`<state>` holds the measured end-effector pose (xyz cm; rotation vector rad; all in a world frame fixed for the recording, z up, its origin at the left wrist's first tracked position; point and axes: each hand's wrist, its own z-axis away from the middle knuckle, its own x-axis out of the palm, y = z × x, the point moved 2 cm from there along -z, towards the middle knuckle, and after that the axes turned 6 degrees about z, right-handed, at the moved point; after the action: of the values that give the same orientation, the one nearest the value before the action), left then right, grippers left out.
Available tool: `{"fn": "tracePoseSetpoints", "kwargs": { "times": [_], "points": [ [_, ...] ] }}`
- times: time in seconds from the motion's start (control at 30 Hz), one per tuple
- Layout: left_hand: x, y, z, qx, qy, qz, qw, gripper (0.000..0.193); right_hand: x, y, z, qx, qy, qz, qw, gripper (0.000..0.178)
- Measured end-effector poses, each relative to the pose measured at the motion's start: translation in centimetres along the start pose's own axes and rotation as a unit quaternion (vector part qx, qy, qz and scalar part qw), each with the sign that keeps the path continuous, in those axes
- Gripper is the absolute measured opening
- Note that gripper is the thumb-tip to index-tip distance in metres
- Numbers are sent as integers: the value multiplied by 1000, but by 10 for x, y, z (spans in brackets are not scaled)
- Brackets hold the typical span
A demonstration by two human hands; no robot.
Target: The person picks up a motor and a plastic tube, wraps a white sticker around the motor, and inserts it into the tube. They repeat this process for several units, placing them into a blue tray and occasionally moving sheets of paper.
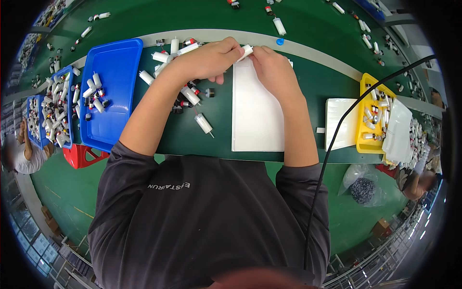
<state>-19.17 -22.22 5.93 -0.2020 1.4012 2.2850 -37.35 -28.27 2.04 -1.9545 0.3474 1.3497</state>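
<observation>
A small white cylindrical part [246,52] is pinched between the thumb and fingers of my left hand [214,59], above the far end of a white sheet-like pad [255,113]. My right hand [273,67] meets it from the other side with bent fingers pressed together at its end; whatever the fingertips cover there is hidden. Beneath and around my left hand lies a loose heap of similar white cylinders [190,95], some with red or black ends. One cylinder with thin pins [203,124] lies apart, closer to my body.
At left stands a blue tray [115,91] with several cylinders, beside fuller blue bins [60,108]. A yellow bin [368,144] holds more at right, near a white sheet [340,123]. A black cable [353,103] crosses the right side. Beyond runs a green belt [192,17] carrying scattered parts.
</observation>
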Motion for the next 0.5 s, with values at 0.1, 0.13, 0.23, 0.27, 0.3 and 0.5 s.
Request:
{"fn": "tracePoseSetpoints", "kwargs": {
  "times": [0.1,0.13,0.23,0.27,0.3,0.5],
  "points": [
    [0,4,3,-2,-6,-8,1000,46,-1,-3,1,35,-50,66,996,14],
    [1,5,3,1,-5,-8,1000,46,-3,-2,3,30,-41,39,998,15],
    [4,8,3,-14,-11,-19,1000,45,-7,-1,5,39,-43,8,998,18],
    [5,6,1,-11,-7,-21,1000,45,-8,-1,5,55,-55,0,997,18],
    [6,6,0,-10,-4,-23,1000,45,-9,-4,4,55,-55,1,997,18],
    [8,15,4,-9,-9,-51,999,43,-6,-7,2,115,-65,16,991,19]
  ]
}}
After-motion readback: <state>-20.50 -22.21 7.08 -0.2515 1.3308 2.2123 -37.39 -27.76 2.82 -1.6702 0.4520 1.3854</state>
